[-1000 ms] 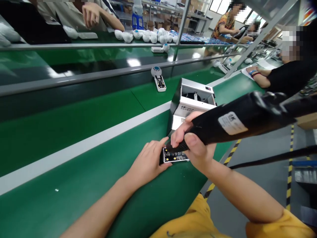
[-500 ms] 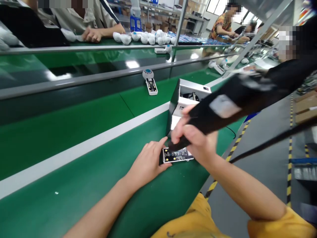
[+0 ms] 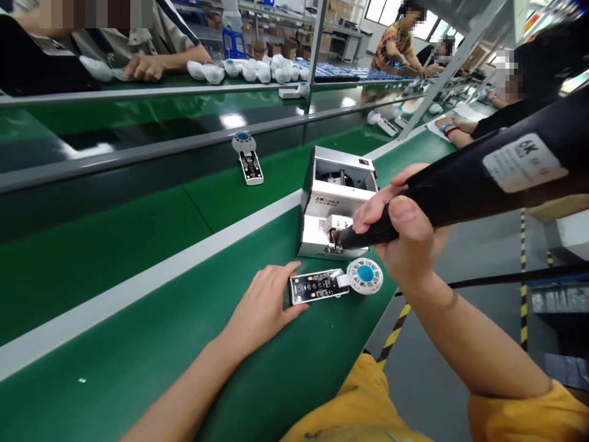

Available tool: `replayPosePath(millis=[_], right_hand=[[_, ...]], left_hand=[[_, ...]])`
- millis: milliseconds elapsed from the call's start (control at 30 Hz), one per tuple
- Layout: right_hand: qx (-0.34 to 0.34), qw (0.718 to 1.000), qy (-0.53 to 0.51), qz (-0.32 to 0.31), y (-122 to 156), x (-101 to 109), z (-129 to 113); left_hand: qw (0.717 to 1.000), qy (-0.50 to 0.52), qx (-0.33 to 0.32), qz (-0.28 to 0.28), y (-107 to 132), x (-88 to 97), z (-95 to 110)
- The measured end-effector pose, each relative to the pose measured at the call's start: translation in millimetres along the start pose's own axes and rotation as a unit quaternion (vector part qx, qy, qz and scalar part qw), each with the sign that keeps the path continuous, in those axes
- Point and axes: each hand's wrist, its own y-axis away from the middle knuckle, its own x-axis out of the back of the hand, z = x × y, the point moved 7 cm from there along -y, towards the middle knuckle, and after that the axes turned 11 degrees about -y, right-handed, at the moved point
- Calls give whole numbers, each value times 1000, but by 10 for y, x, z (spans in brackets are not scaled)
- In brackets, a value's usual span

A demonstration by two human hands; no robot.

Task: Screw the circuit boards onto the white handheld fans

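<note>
My left hand (image 3: 264, 307) rests on the green bench and holds the left end of a small white device (image 3: 334, 284) with an exposed circuit board and a round head with a blue centre. My right hand (image 3: 405, 230) is closed around a black electric screwdriver (image 3: 483, 178). The screwdriver's tip sits at the front opening of a grey screw feeder box (image 3: 338, 205) just behind the device.
A second device of the same kind (image 3: 248, 159) lies on the green conveyor belt (image 3: 138, 245) behind. Several white parts (image 3: 257, 70) are piled on the far bench, where other people work. A person's arm (image 3: 453, 129) rests on the bench at right. A yellow-black floor stripe (image 3: 396, 331) runs below.
My right hand has lifted the screwdriver off the device and moved its tip back to the feeder box. The round head of the device is now uncovered. The belt device has shifted left.
</note>
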Motion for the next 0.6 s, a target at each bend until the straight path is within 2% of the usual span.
replayPosePath(millis=[167,233,367,600], right_hand=[[-89,991,-38,-97,362,-190,67],[-99,986,-45,-124,524,-265,114],[-92,986,-15,-136,698,-317,219],[-140,974,72,-163,790,-299,382]], left_hand=[[1000,0,3,-1,-17,21,34],[1000,0,2,-4,-15,25,48],[1000,7,3,-19,-8,12,70],[999,17,7,-32,-33,7,103]])
